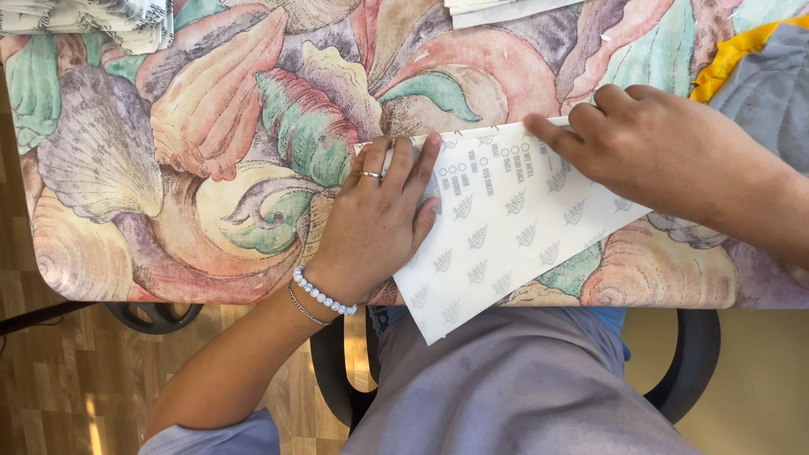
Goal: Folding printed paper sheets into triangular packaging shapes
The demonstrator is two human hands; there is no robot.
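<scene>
Table with a shell-print cloth [211,126], wood floor below, stack of folded white sheets [101,21] at the far left corner. White printed paper sheet [506,227] lies at the near table edge, one corner hanging over the lap. Left hand [379,223] flat, palm down, fingers spread on the sheet's left edge. Right hand [666,147] apart from it, fingers curled, knuckles pressing the top right edge. Neither grips. Best to keep the left pinning firmly and run the right along the edge evenly.
</scene>
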